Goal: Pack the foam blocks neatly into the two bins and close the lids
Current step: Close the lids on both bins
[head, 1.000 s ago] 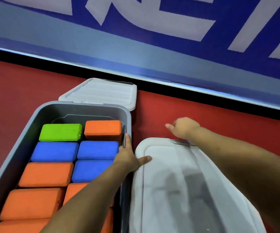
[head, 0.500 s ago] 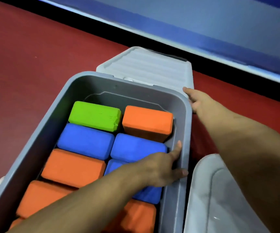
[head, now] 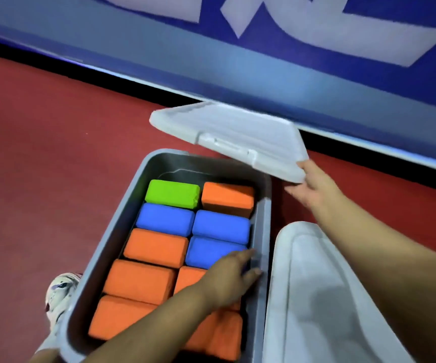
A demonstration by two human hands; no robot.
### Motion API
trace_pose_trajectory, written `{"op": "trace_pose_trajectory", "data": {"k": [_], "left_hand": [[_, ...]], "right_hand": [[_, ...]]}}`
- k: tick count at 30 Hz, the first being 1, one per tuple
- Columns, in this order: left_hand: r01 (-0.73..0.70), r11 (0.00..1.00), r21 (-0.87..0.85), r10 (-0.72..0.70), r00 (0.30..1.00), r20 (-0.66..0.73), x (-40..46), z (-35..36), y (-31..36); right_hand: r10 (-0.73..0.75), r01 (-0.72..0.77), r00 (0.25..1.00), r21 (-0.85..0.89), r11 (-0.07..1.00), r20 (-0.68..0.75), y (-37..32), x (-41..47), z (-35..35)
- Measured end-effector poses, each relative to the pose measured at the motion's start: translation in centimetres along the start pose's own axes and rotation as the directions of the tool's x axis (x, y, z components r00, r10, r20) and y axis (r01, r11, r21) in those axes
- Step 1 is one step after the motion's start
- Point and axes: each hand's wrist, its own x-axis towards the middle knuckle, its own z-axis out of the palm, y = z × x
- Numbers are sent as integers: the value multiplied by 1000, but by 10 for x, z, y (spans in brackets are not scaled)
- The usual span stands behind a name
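The open grey bin (head: 143, 213) is seen on the red floor (head: 41, 153), filled with foam blocks (head: 156, 247) in two neat rows: one green, three blue, the rest orange. Just beside it, on the right, the second bin (head: 316, 297) is already covered by its lid. The loose lid (head: 227, 137) is held tilted above the far end of the open bin, gripped at its near right corner by the right hand (head: 314, 189). The left hand (head: 232, 279) is rested with relaxed fingers on the bin's right rim, holding nothing.

A one-corner hold could let the lid twist or slip, and the left fingers could be pinched if the lid is lowered onto that rim. The near blocks are hidden by the left forearm; a shoe (head: 59, 294) is partly cut off.
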Motion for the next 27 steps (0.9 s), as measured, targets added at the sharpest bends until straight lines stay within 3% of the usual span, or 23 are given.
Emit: {"op": "trace_pose_trajectory", "data": {"k": [3,5,6,7,8,9,12,14,17,21,24,27], "left_hand": [[106,959,-261,-168,959,-229,-64,-19,-42],[199,816,-543,-423,846,-325,-120,-30,-65],[252,723,-643,-537,790,-295,-146,-30,-77],[242,559,-793,-629,747,-216,-170,-29,-82],[207,412,-888,-680,719,-148,-191,-29,-85],[153,330,-931,-699,702,-133,-207,-29,-94],[-62,-66,-996,-692,722,1,-239,-34,-109],[-222,-268,-938,-669,743,16,-253,-34,-117],[-238,-293,-926,-655,756,13,-265,-23,-129],[-61,-122,-991,-670,742,37,-254,-2,-138],[28,-170,-985,-707,693,142,-238,1,-137],[15,-236,-972,-728,659,187,-228,6,-139]], "right_hand": [[55,-57,998,41,998,36,53,-95,-31],[105,-106,994,23,994,18,92,-162,-50],[124,-125,992,41,991,17,111,-192,-60],[143,-144,989,65,987,26,128,-218,-69],[150,-152,988,70,986,28,144,-240,-76],[157,-158,987,61,986,21,158,-256,-82],[162,-162,986,6,987,-46,194,-280,-94],[184,-187,980,-30,982,-78,220,-286,-107],[165,-212,962,-214,954,-217,255,-279,-133],[107,-222,945,-368,903,-308,278,-252,-152],[70,-230,906,-348,909,-417,270,-266,-134],[10,-182,874,-308,934,-486,277,-269,-129]]}}
